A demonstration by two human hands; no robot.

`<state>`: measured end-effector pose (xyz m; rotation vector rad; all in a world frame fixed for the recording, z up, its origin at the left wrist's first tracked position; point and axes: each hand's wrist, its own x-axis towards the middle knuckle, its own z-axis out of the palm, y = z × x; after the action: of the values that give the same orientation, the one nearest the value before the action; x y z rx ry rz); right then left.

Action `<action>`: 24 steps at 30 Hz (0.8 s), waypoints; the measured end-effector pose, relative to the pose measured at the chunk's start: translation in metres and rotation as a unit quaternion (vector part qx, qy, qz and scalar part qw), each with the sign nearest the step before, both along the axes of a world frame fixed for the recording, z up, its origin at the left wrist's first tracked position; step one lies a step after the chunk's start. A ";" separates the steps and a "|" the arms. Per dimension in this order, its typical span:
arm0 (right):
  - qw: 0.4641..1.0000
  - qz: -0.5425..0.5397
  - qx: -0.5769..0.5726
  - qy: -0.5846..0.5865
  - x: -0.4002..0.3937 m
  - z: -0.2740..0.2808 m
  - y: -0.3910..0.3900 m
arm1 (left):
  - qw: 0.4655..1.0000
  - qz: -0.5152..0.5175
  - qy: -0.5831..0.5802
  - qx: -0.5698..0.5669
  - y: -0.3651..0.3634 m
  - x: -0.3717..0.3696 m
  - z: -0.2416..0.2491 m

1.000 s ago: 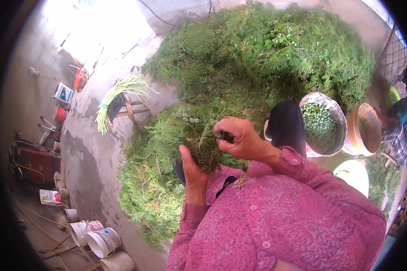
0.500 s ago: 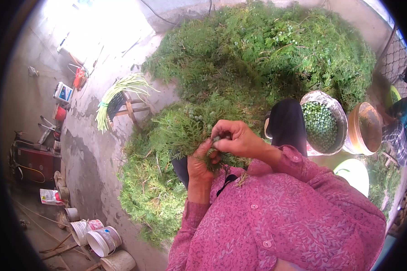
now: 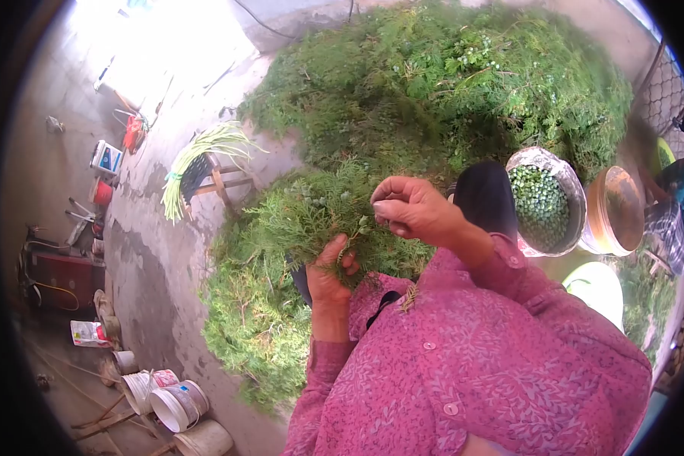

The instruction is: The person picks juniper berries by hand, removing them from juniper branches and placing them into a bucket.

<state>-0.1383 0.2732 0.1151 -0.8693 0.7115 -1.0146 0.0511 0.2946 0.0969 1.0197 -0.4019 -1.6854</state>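
Observation:
Flat, scaly green conifer sprigs, like arborvitae, lie across my lap with small pale green cones among them. My left hand is closed around the lower end of this bunch, thumb up. Just right of it, my right hand hovers above the foliage with its fingers curled into a pinch; whatever they hold is hidden. To the right of my dark-trousered knee, a bucket contains many round green cones.
A large heap of cut conifer branches lies ahead. Another bucket stands beside the cone bucket. Long green beans drape over a small stool at left. White buckets lie lower left. Another person sits far right.
My right hand has lifted away from my left hand, moving up and right, fingers still pinched. The left hand keeps its hold on the sprigs.

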 end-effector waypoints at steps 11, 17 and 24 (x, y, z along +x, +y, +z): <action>0.947 -0.077 -0.227 0.212 0.016 -0.013 0.006 | 1.000 -0.004 -0.022 0.011 0.000 0.000 -0.002; 0.964 0.043 -0.187 0.185 0.007 -0.012 0.010 | 0.997 -0.007 -0.071 0.027 0.000 -0.008 0.007; 0.971 0.146 0.094 -0.164 -0.038 -0.013 0.027 | 0.991 -0.046 -0.129 0.000 0.003 -0.019 0.019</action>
<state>-0.1764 0.2997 0.1025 -0.6001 0.3774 -0.7857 0.0325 0.2980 0.1159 1.2417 -0.6246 -1.6379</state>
